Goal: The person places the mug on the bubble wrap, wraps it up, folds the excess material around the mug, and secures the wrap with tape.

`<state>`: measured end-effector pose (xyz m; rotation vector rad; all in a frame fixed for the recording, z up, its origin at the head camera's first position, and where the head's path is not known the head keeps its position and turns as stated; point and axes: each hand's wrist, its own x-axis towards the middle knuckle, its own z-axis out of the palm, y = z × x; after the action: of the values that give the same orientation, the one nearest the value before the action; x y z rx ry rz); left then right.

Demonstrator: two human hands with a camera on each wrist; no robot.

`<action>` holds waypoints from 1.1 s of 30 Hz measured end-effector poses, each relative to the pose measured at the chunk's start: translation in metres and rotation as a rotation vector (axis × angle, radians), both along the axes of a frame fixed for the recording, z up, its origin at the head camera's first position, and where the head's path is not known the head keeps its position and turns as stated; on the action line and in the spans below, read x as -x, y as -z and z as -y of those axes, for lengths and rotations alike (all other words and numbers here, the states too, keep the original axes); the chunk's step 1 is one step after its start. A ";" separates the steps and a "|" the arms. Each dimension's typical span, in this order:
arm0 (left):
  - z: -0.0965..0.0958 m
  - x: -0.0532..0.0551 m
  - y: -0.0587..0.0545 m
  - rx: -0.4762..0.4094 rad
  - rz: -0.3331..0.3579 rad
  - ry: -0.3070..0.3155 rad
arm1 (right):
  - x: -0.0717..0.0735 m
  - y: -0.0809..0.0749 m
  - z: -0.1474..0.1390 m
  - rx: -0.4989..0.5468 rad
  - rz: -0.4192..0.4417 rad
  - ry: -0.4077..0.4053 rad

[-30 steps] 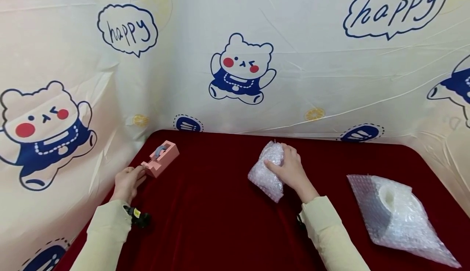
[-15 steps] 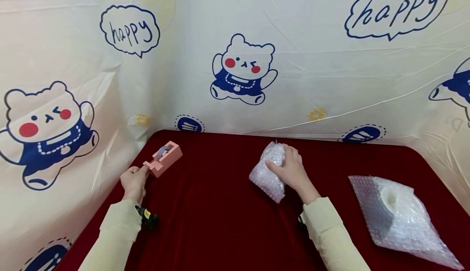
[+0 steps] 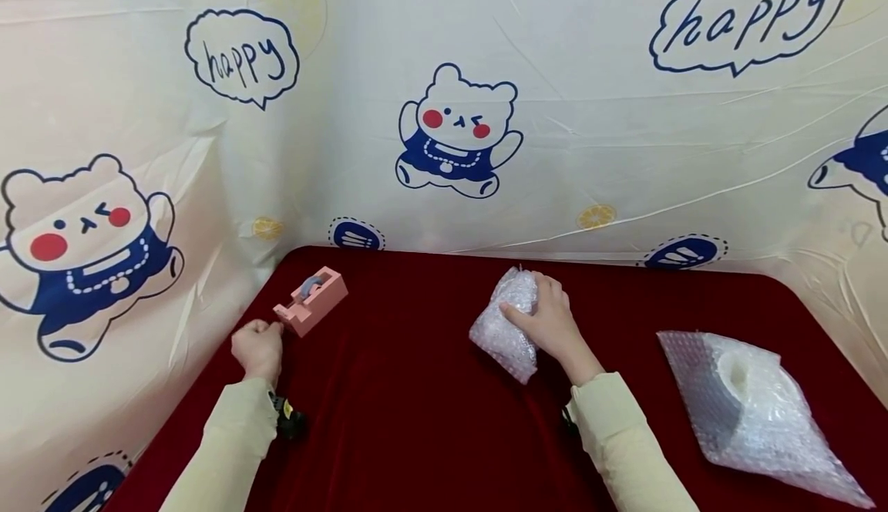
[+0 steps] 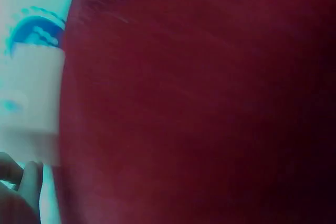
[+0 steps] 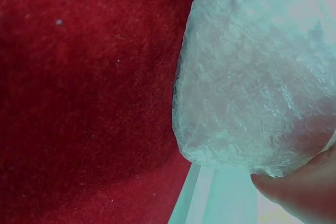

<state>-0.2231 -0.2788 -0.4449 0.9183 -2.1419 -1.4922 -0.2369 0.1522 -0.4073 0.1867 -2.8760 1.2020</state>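
Note:
At the left of the table stands a pink tape dispenser (image 3: 315,302) with a bluish tape roll in it. My left hand (image 3: 258,346) is at its near, cutter end, fingers curled, pinching the end of the tape; the clear strip itself hardly shows. In the left wrist view the thumb and finger (image 4: 31,182) come together just below the dispenser (image 4: 34,98), which looks pale and blurred. My right hand (image 3: 551,323) grips a small bubble-wrapped parcel (image 3: 506,331) from its right side, thumb on top. The right wrist view shows the bubble wrap (image 5: 252,87) large, with a fingertip (image 5: 294,187) against its lower edge.
On the right of the table lies a larger bubble-wrap bundle (image 3: 756,419) with a white, roll-shaped thing inside. Dark red cloth (image 3: 416,419) covers the table. Behind and at both sides hangs a white printed curtain (image 3: 590,134).
My left hand has drawn back a little from the dispenser's cutter end, toward me and to the right, with its fingers curling in more. The right hand and parcel have stayed put.

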 end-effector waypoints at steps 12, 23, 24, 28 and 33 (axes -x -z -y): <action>0.018 -0.009 -0.004 -0.218 -0.058 -0.067 | 0.000 0.002 0.003 -0.008 0.002 0.000; -0.036 0.005 -0.043 -0.041 -0.445 -0.076 | 0.001 -0.003 -0.002 -0.011 0.000 0.003; -0.045 0.005 -0.046 -0.068 -0.479 -0.008 | 0.001 -0.003 -0.002 -0.011 0.002 0.001; -0.087 0.000 -0.055 -0.236 -0.539 0.306 | 0.000 -0.004 -0.002 -0.004 0.007 -0.006; -0.140 -0.008 -0.058 -0.303 -0.456 0.605 | -0.001 -0.004 -0.003 -0.001 0.014 -0.006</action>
<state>-0.2150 -0.1388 -0.3872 -0.0418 -1.9545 -2.1005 -0.2362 0.1547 -0.4030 0.1884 -2.8898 1.2080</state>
